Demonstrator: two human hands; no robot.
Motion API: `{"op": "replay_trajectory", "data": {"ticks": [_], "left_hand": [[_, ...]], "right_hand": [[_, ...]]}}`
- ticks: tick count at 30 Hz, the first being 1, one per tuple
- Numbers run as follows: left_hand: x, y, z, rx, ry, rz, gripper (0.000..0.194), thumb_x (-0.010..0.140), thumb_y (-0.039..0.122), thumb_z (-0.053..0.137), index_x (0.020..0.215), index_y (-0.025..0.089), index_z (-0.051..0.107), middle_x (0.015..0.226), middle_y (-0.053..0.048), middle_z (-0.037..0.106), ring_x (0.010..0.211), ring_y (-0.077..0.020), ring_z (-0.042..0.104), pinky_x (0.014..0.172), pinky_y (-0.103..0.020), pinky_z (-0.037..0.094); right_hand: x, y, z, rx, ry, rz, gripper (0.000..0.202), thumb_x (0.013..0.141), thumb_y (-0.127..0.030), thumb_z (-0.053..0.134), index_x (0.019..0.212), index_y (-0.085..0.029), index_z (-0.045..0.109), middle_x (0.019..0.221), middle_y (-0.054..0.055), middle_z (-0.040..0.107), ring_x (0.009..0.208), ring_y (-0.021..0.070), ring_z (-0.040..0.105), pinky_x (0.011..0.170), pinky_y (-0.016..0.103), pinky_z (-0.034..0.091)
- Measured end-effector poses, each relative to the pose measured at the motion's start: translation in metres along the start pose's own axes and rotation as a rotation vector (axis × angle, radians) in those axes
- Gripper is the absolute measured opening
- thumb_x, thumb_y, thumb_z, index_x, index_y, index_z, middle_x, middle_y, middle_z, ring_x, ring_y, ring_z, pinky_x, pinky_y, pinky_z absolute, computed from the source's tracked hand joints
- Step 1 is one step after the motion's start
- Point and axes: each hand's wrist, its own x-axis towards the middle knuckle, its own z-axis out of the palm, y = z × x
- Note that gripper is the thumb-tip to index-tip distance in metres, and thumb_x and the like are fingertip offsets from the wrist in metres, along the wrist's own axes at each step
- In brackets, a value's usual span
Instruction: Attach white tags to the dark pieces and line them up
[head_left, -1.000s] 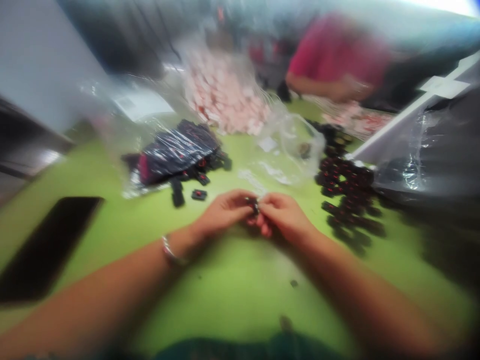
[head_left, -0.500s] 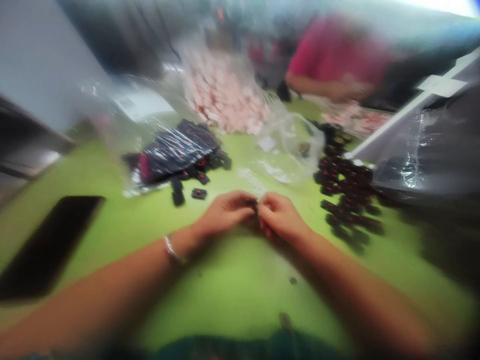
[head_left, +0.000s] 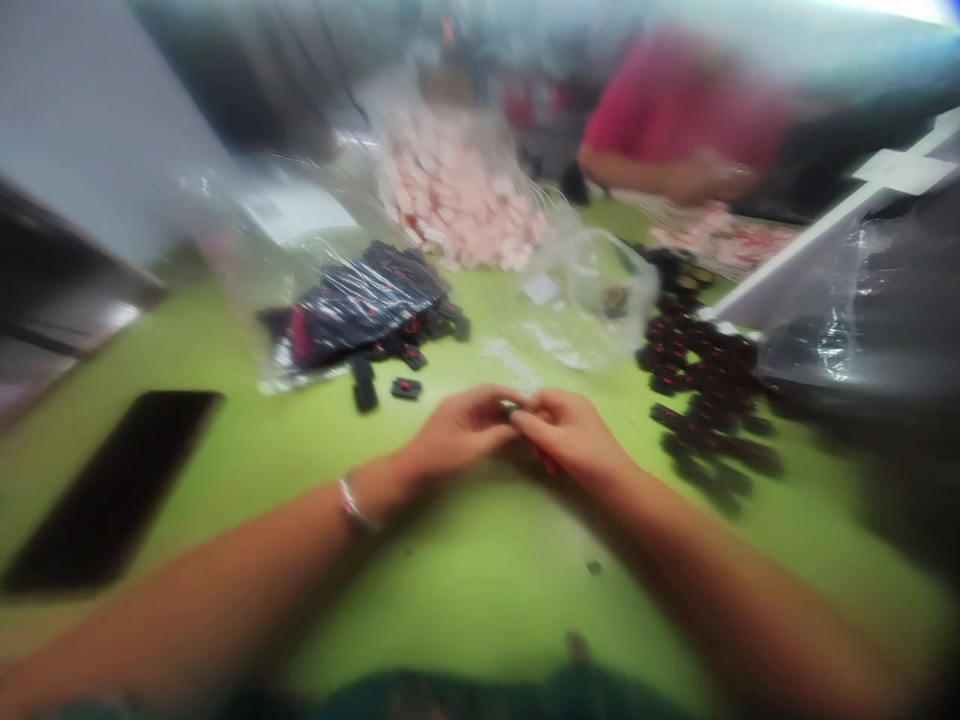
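My left hand (head_left: 466, 430) and my right hand (head_left: 568, 432) meet above the middle of the green table (head_left: 465, 580). Pinched between their fingertips is a small black part (head_left: 510, 408), mostly covered by the fingers; its exact kind cannot be made out. A bit of red shows under my right fingers. Just beyond the hands lie small white pieces (head_left: 510, 360). Left of them rest a loose black part with a red centre (head_left: 406, 388) and another black part (head_left: 364, 386).
A clear bag of black parts (head_left: 367, 300) lies at back left, near a heap of pale pink pieces (head_left: 457, 190). A clear plastic bag (head_left: 592, 300) sits centrally. Black-and-red parts (head_left: 697, 370) are piled right. A dark flat slab (head_left: 112, 490) lies left. A person in pink (head_left: 682, 120) works opposite.
The view has shifted slightly, so everything sits a little further right. My right thumb and fingers have moved over the black part, and the two hands are closer together.
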Motion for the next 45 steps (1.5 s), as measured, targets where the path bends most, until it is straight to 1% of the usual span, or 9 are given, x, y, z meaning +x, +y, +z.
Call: {"op": "replay_trajectory", "data": {"ticks": [6,10,14,16,19,25,29,36,45], "left_hand": [[0.004,0.038,-0.041,0.997,0.337,0.296,0.026,0.085,0.038,0.057,0.095,0.016,0.068,0.093,-0.01,0.068,0.086,-0.0205,0.061,0.082,-0.033,0.046],[0.009,0.068,-0.083,1.44,0.11,-0.135,0.026,0.085,0.033,0.048,0.086,0.02,0.07,0.082,-0.008,0.069,0.073,-0.0228,0.062,0.067,-0.032,0.045],[0.009,0.064,-0.092,1.577,-0.116,-0.174,0.024,0.077,0.021,0.049,0.09,0.018,0.068,0.089,-0.009,0.068,0.079,-0.0238,0.063,0.067,-0.03,0.044],[0.01,0.056,-0.087,1.595,-0.128,-0.155,0.023,0.076,0.018,0.047,0.087,0.017,0.067,0.09,-0.01,0.067,0.08,-0.0239,0.063,0.068,-0.03,0.044],[0.013,0.047,-0.074,1.594,-0.08,-0.151,0.024,0.078,0.022,0.047,0.088,0.015,0.068,0.089,-0.012,0.066,0.079,-0.0254,0.062,0.067,-0.032,0.045],[0.016,0.037,-0.052,1.388,0.0,-0.017,0.023,0.08,0.024,0.05,0.09,0.017,0.07,0.09,-0.011,0.064,0.082,-0.0238,0.06,0.072,-0.033,0.045],[0.019,0.031,-0.045,0.96,0.128,0.041,0.025,0.076,0.023,0.06,0.098,0.018,0.07,0.083,-0.006,0.066,0.075,-0.0191,0.059,0.072,-0.032,0.046],[0.014,0.024,-0.033,-0.154,0.095,-0.281,0.049,0.072,0.034,0.075,0.116,0.015,0.064,0.078,-0.005,0.066,0.055,-0.0074,0.052,0.052,-0.02,0.041],[0.011,0.015,-0.027,-0.426,0.037,-0.373,0.049,0.073,0.026,0.077,0.118,0.011,0.062,0.089,-0.012,0.071,0.064,-0.0099,0.062,0.065,-0.023,0.049]], "right_hand": [[0.002,0.0,-0.012,-0.418,-0.208,0.059,0.024,0.077,-0.038,0.059,0.067,-0.016,0.06,0.051,-0.001,0.058,0.042,0.009,0.048,0.041,0.021,0.034],[0.0,-0.005,-0.021,-0.587,-0.484,-0.024,0.027,0.077,-0.04,0.058,0.066,-0.016,0.065,0.059,0.0,0.063,0.051,0.0102,0.05,0.048,0.023,0.035],[0.011,-0.001,-0.034,-0.762,-0.181,-0.098,0.026,0.08,-0.034,0.052,0.063,-0.017,0.063,0.06,0.001,0.062,0.054,0.012,0.05,0.052,0.025,0.035],[0.018,0.006,-0.038,-0.784,0.043,-0.159,0.017,0.078,-0.026,0.053,0.067,-0.017,0.063,0.065,0.002,0.063,0.06,0.0135,0.053,0.058,0.026,0.038],[0.028,0.018,-0.039,-0.756,0.184,-0.265,0.011,0.077,-0.02,0.053,0.075,-0.018,0.065,0.075,0.003,0.067,0.069,0.0153,0.057,0.066,0.027,0.041],[0.036,0.03,-0.026,-0.865,0.275,-0.359,0.015,0.081,-0.017,0.051,0.079,-0.018,0.066,0.083,0.006,0.067,0.078,0.0184,0.058,0.071,0.029,0.041],[0.034,0.026,-0.016,-1.007,0.261,-0.379,0.017,0.086,-0.019,0.048,0.082,-0.018,0.065,0.085,0.007,0.066,0.079,0.0191,0.056,0.069,0.029,0.039],[0.033,0.022,-0.008,-1.143,0.218,-0.329,0.018,0.089,-0.021,0.044,0.088,-0.018,0.062,0.09,0.009,0.065,0.076,0.02,0.055,0.062,0.03,0.034],[0.032,0.025,-0.01,-1.181,0.202,-0.427,0.016,0.088,-0.019,0.044,0.088,-0.016,0.059,0.087,0.01,0.063,0.07,0.0196,0.054,0.059,0.03,0.033]]}}
